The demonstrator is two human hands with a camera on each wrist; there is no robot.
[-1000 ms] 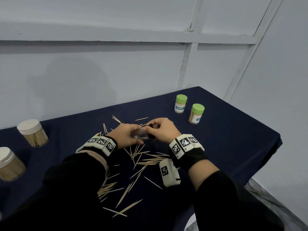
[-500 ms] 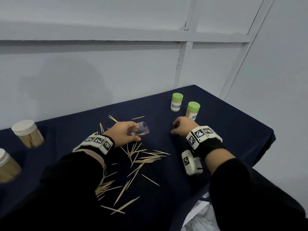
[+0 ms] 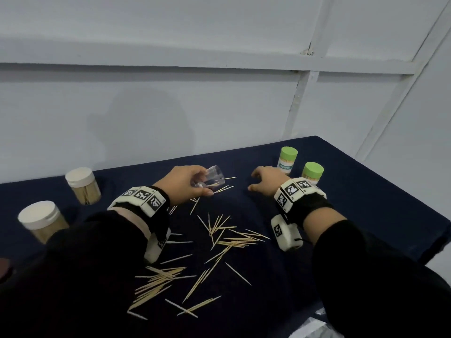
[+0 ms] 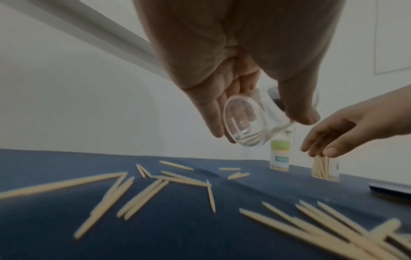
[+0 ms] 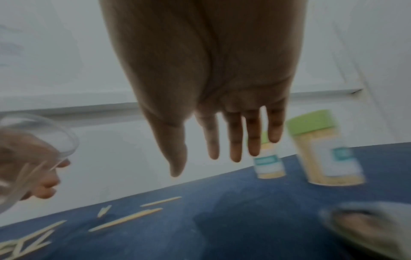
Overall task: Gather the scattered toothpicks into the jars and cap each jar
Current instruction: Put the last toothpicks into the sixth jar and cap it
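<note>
My left hand [image 3: 188, 182] grips a clear uncapped jar [image 3: 211, 179] tilted on its side above the dark blue table [image 3: 366, 203]; a few toothpicks lie inside the jar [image 4: 246, 126]. My right hand [image 3: 266, 182] hovers empty to the right of it, fingers straight and spread [image 5: 233, 140], just left of two green-capped jars [image 3: 287, 159] [image 3: 312, 172]. Scattered toothpicks [image 3: 229, 236] cover the table between my forearms, with another bunch [image 3: 158, 282] nearer me.
Two white-capped jars of toothpicks [image 3: 83, 185] [image 3: 41, 220] stand at the table's left. The wall runs close behind the table, and the table's right edge [image 3: 434, 225] drops off beyond my right wrist.
My right hand has let go of the jar and moved right toward the green-capped jars, opening out. The left hand keeps the clear jar and has lifted it slightly.
</note>
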